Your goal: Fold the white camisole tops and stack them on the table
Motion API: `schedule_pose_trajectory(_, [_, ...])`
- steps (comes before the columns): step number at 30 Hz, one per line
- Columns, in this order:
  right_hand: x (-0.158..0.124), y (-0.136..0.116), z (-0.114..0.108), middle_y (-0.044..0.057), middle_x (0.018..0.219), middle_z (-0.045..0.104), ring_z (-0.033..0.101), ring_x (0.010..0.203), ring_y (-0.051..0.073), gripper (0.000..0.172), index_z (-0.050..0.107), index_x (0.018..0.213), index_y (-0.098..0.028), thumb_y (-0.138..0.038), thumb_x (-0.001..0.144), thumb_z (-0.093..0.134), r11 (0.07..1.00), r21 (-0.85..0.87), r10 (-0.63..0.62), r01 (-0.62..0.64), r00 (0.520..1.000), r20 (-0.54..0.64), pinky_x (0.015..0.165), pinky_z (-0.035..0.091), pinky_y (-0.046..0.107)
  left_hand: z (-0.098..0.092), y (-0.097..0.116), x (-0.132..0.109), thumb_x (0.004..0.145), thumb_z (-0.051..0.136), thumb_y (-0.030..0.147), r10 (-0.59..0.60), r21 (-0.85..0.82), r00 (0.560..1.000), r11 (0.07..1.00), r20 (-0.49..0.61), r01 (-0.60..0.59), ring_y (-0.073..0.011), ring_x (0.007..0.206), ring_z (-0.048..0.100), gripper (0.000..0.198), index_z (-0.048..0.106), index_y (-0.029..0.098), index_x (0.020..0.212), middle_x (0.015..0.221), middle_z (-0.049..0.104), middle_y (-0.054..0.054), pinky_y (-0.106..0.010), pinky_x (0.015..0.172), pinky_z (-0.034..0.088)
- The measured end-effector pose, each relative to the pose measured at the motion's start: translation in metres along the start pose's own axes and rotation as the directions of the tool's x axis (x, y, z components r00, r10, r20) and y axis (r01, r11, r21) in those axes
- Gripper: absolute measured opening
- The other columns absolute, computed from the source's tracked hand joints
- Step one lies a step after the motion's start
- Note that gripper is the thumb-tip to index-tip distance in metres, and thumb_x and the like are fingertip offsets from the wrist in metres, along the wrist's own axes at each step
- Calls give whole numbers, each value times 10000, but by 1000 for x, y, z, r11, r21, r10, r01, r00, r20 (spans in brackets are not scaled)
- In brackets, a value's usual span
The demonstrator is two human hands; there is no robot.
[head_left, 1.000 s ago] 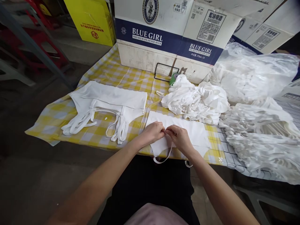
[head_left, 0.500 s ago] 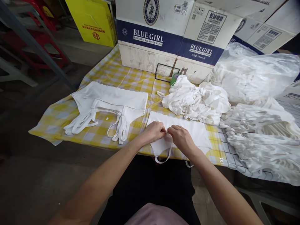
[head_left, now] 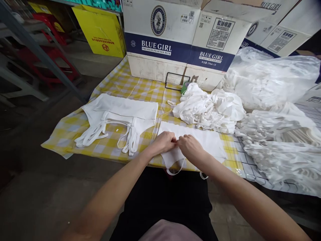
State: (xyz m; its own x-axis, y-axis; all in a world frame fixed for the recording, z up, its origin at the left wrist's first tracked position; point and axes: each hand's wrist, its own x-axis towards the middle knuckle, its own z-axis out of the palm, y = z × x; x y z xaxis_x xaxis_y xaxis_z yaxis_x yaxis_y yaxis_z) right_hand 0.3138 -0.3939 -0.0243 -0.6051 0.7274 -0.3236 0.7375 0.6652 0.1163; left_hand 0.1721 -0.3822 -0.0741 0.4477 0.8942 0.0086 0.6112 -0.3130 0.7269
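A white strappy camisole point(head_left: 208, 142) lies flat at the table's front edge, its thin straps hanging over the side. Above its near half, my left hand point(head_left: 166, 142) and my right hand point(head_left: 188, 144) meet, fingertips pinched together. Both are closed on the camisole's edge near a strap; the exact bit between the fingers is hidden. To the left, more white camisoles point(head_left: 122, 107) lie spread out flat with their straps toward me. Just beyond my hands is a crumpled heap of white garments point(head_left: 209, 107).
A yellow checked cloth point(head_left: 82, 134) covers the table. White beer cartons point(head_left: 160, 47) stand along the back, with a black wire frame point(head_left: 173, 87) and green tape roll point(head_left: 185, 87) before them. Stacked white garments point(head_left: 278, 147) and a clear plastic bag point(head_left: 273, 73) fill the right.
The camera view has shifted slightly, so the table's things appear a little lower. My hands stay together over the camisole, the right wrist turned a little.
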Motion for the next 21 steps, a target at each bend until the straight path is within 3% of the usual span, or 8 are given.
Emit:
schedule_pose_trajectory(10, [19,28,-20,63,667,649,570,593,152,187,685,724,-153,-46,716,532,984,164,-86,65,989,123,522,301,231,-2,-2,-3,725,583,346,-5,-58,999,998,40,7,-146,665,575,208,694,170,733,735,657,-19,-230,593,389])
schedule_pose_trajectory(13, [10,29,-18,54,658,642,562,586,153,197,684,733,-171,-47,713,532,976,220,-23,2,995,93,510,291,229,-3,-1,-4,734,580,326,1,-67,999,998,54,2,-146,680,578,195,702,176,756,728,651,-14,-227,603,391])
schedule_pose_trajectory(16, [-12,21,-8,53,680,640,560,602,161,255,651,965,-178,-123,828,443,945,306,124,-114,992,-12,533,332,232,-6,-1,-7,753,554,274,15,-65,998,998,67,-11,-146,728,575,177,703,179,759,771,637,-16,-224,631,399])
schedule_pose_trajectory(18, [-34,7,1,27,671,626,553,603,155,299,572,1118,-191,-198,887,383,870,470,217,-148,972,-95,558,375,232,-11,0,-13,758,549,258,43,-55,994,998,97,-38,-161,811,572,181,703,190,824,847,624,-23,-230,690,413])
schedule_pose_trajectory(21, [-70,-25,21,1,712,620,569,655,150,225,598,1028,-216,-270,870,447,581,811,327,-68,932,-157,625,431,235,-22,-1,-24,750,563,227,117,-49,979,993,168,-110,-189,979,534,262,670,210,989,1003,595,-32,-261,844,402])
